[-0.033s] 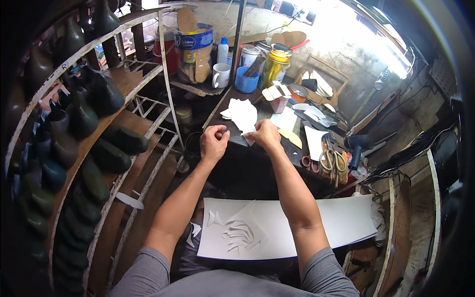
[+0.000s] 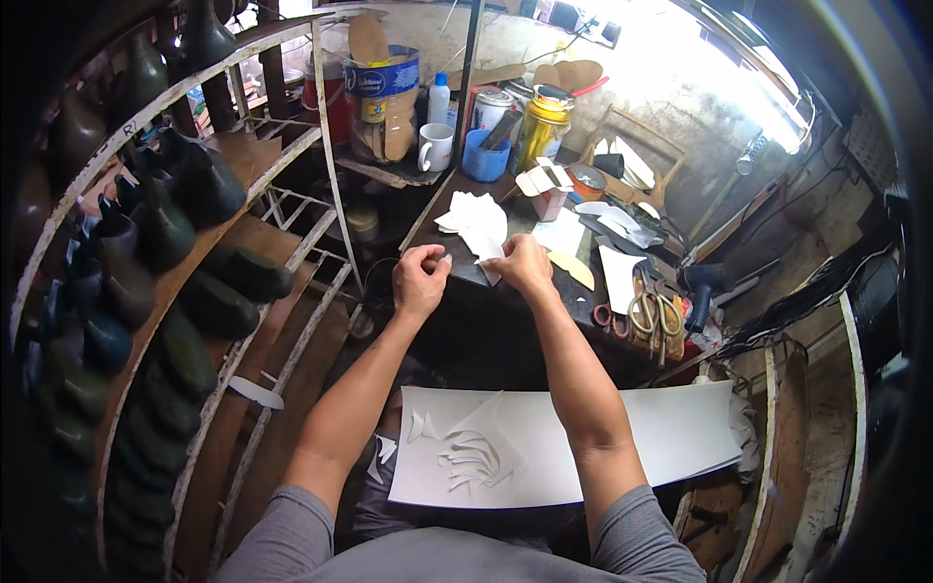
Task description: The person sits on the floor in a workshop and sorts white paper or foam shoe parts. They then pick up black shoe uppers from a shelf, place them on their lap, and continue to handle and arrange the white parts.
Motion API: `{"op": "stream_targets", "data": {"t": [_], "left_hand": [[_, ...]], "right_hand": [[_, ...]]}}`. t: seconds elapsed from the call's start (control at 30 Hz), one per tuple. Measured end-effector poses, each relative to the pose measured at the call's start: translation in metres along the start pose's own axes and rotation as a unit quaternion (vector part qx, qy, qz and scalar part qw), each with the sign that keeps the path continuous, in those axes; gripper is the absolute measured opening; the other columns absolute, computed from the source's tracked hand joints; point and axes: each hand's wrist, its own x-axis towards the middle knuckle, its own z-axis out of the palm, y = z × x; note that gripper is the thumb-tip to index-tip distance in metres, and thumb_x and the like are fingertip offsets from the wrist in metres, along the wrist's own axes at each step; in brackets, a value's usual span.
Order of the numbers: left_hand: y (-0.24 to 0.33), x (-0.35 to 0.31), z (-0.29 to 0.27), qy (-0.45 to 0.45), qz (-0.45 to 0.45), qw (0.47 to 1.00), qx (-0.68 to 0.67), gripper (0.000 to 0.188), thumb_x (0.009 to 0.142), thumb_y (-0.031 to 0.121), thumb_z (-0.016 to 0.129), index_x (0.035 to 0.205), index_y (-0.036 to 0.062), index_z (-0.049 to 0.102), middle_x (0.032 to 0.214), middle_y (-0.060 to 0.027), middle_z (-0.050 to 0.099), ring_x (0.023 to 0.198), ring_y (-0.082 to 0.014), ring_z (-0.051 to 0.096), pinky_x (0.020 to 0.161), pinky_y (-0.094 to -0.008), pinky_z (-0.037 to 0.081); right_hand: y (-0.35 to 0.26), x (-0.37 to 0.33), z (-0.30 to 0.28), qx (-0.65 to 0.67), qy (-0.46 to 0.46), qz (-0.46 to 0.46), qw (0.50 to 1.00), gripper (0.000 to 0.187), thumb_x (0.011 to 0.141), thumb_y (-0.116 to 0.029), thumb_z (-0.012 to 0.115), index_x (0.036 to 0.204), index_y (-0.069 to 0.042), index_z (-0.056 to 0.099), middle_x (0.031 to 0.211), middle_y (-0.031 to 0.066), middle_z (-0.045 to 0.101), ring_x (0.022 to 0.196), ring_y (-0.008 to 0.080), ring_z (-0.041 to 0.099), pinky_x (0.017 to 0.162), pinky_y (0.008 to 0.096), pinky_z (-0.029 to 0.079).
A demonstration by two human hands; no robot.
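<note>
My left hand [image 2: 421, 281] is raised in front of the bench's near edge, fingers curled and thumb pressed toward the index finger. Whatever it may hold is too small to make out. Across a short gap, my right hand [image 2: 521, 263] is closed in a pinch at the bench edge, knuckles up. Its fingertips meet the lower end of a pile of white cut sheet pieces [image 2: 474, 220]; what they grip is hidden. Over my lap lies a large white sheet [image 2: 641, 428], with several thin curved offcuts [image 2: 471, 459] on its left part.
Scissors [image 2: 653, 316] hang at the bench's right front, near a yellow curved piece [image 2: 571, 269]. Farther back stand a small open box [image 2: 546, 188], a blue cup [image 2: 485, 155], a yellow jar [image 2: 541, 131] and a white mug [image 2: 435, 148]. A rack [image 2: 326, 165] of dark shoe lasts [image 2: 219, 308] rises at left.
</note>
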Motion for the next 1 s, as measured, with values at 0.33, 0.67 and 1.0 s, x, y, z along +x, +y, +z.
{"op": "stream_targets", "data": {"t": [0.33, 0.67, 1.0], "left_hand": [[0.065, -0.079, -0.037, -0.190, -0.136, 0.950, -0.207, 0.033, 0.098, 0.031, 0.080, 0.109, 0.0000, 0.077, 0.090, -0.0017, 0.076, 0.079, -0.0070, 0.065, 0.070, -0.0239, 0.052], [0.085, -0.183, -0.075, -0.187, -0.177, 0.949, -0.183, 0.028, 0.096, 0.022, 0.082, 0.108, -0.0022, 0.075, 0.088, -0.0035, 0.075, 0.080, -0.0094, 0.070, 0.067, -0.0253, 0.059], [0.071, -0.203, -0.111, -0.260, -0.227, 0.907, -0.243, 0.027, 0.099, 0.023, 0.079, 0.108, -0.0028, 0.078, 0.095, -0.0041, 0.078, 0.078, -0.0080, 0.068, 0.071, -0.0241, 0.055]], "right_hand": [[0.013, -0.161, 0.001, 0.530, -0.161, -0.003, 0.833, 0.025, 0.090, -0.015, 0.086, 0.102, -0.003, 0.067, 0.091, 0.0031, 0.072, 0.077, 0.0071, 0.068, 0.063, 0.0224, 0.056], [0.020, -0.290, 0.005, 0.643, -0.161, 0.097, 0.742, 0.033, 0.098, -0.008, 0.074, 0.125, 0.009, 0.068, 0.106, 0.0120, 0.075, 0.092, 0.0156, 0.074, 0.085, 0.0315, 0.062], [0.023, -0.326, 0.016, 0.629, -0.134, 0.074, 0.762, 0.031, 0.101, -0.012, 0.071, 0.122, 0.010, 0.069, 0.101, 0.0127, 0.076, 0.084, 0.0153, 0.073, 0.078, 0.0306, 0.063]]}}
